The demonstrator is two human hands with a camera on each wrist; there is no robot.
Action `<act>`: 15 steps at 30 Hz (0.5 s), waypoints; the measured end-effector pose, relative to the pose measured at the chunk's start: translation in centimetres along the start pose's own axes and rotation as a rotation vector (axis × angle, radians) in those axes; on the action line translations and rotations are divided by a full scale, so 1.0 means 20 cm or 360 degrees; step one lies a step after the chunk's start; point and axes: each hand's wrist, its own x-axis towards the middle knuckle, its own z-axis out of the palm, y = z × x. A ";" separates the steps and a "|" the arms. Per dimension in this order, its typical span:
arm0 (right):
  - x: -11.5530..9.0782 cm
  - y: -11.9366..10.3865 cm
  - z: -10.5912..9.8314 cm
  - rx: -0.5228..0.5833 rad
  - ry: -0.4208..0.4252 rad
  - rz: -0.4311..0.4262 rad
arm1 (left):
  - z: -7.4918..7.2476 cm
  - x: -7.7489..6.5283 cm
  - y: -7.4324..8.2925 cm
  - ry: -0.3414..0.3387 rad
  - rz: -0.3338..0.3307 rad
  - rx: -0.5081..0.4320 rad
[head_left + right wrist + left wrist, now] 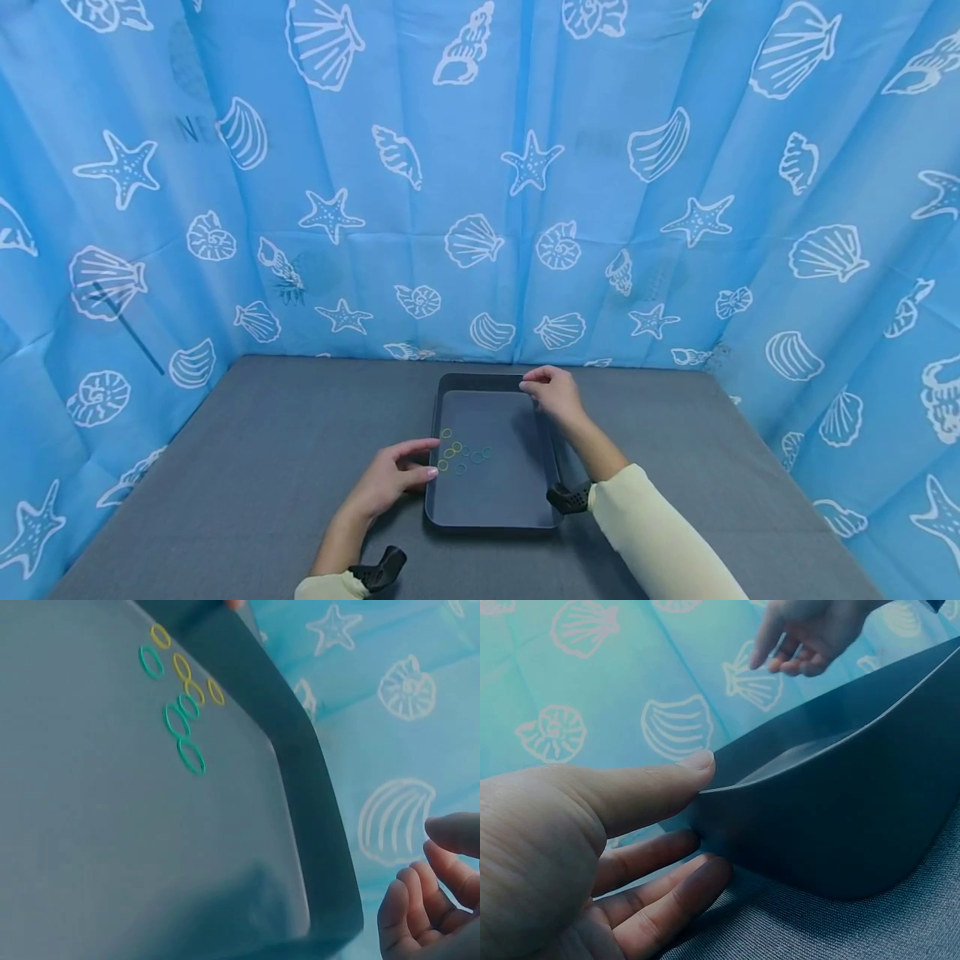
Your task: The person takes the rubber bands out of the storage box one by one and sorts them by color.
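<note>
A dark grey rectangular tray (495,500) lies on the table. Inside it, towards the left side, are several thin yellow rings (182,667) and several green rings (191,755), which look like small elastic bands. At the tray's left side is my left hand (390,475); in the left wrist view its thumb touches the rim and the other fingers lie by the outer wall. My right hand (555,393) is over the far right corner of the tray. Its thumb and forefinger come close together, the other fingers (409,900) loosely bent, and nothing shows between them.
A grey cloth (300,433) covers the table around the tray. Behind and on both sides hangs a blue curtain (420,233) printed with white shells and starfish. Black wrist devices (381,569) sit at both pale yellow sleeves.
</note>
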 end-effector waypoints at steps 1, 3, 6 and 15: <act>0.00 -0.01 0.01 0.0000 -0.0021 -0.0005 | 0.00 0.00 0.00 0.0003 -0.0005 0.0000; -0.01 -0.02 0.04 -0.0002 -0.0065 -0.0028 | 0.00 0.00 0.00 0.0006 -0.0007 0.0004; -0.01 -0.03 0.08 -0.0033 -0.0139 -0.0071 | 0.00 0.00 0.00 -0.0007 0.0005 -0.0006; -0.02 0.01 0.18 -0.0151 -0.0499 -0.0203 | -0.01 0.01 -0.02 -0.0012 -0.0002 0.0008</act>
